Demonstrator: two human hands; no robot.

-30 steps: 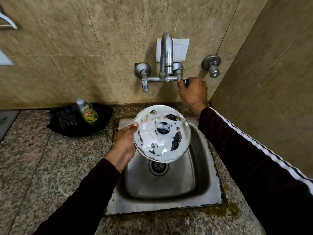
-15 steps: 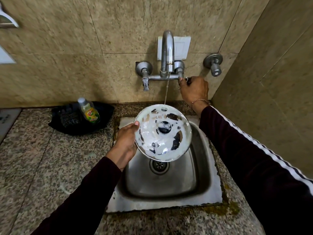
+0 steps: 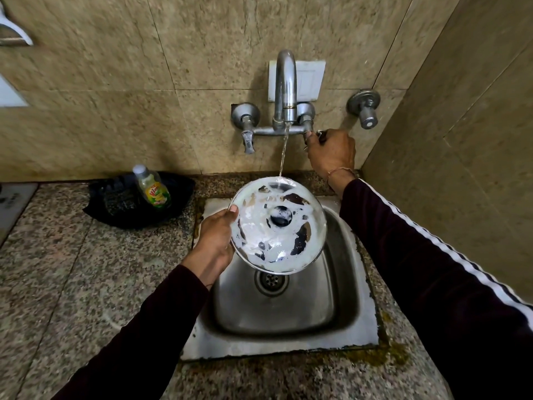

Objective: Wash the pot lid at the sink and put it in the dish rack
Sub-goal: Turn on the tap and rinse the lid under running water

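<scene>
Left hand [image 3: 215, 239] is pinching the round, suds-streaked glass pot lid [image 3: 278, 225] by its rim over the steel sink [image 3: 277, 346] | right hand [image 3: 330, 153] is gripping the tap handle; water is striking the lid's far edge | handling: likely slippery, breakable (soap everywhere) — rim grip looks safest.

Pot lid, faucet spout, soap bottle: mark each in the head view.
pot lid [image 3: 288, 243]: head view, soapy glass below the knob.
faucet spout [image 3: 285, 90]: head view, middle of the curved pipe.
soap bottle [image 3: 154, 190]: head view, on its label.
</scene>
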